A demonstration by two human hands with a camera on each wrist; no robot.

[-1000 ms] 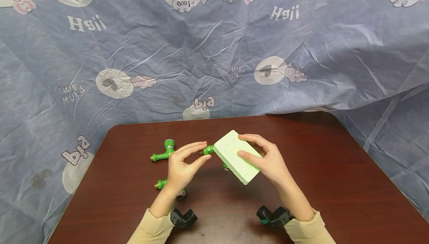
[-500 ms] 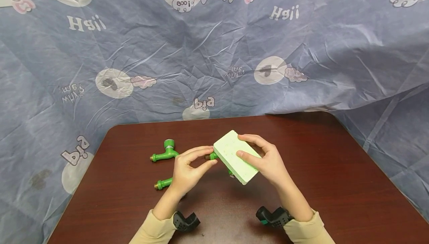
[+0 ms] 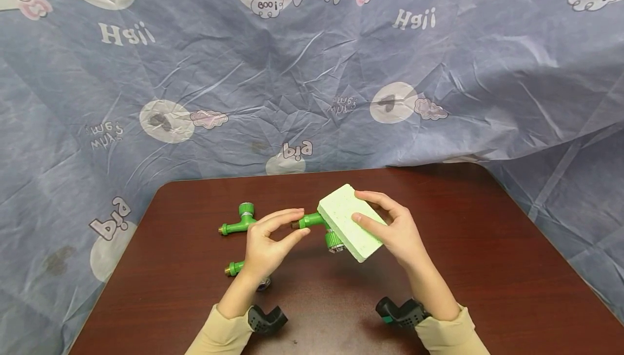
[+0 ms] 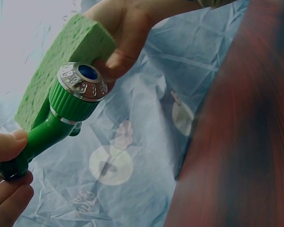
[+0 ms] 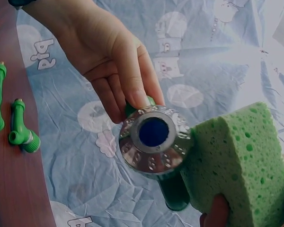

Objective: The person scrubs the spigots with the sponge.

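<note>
My left hand (image 3: 265, 244) pinches a green tap (image 3: 310, 220) by one end, between thumb and fingers, above the table. Its ribbed green knob with a silver face and a dark blue centre (image 4: 88, 72) shows in the left wrist view. My right hand (image 3: 397, 230) grips a pale green sponge (image 3: 348, 222), thumb on the near face. In the head view the sponge overlaps the tap and hides its far part. The right wrist view has the sponge (image 5: 236, 151) right beside the tap's body (image 5: 175, 189).
Two more green taps lie on the table's left side, one farther back (image 3: 239, 226) and one nearer (image 3: 234, 268), partly behind my left hand. A wrinkled blue printed cloth (image 3: 312, 73) hangs behind the dark red-brown table (image 3: 478, 246).
My left hand and the tap shifted right towards the sponge, then back left. The right hand with the sponge has moved slightly right and up, and more of the tap, including its knob, now shows.
</note>
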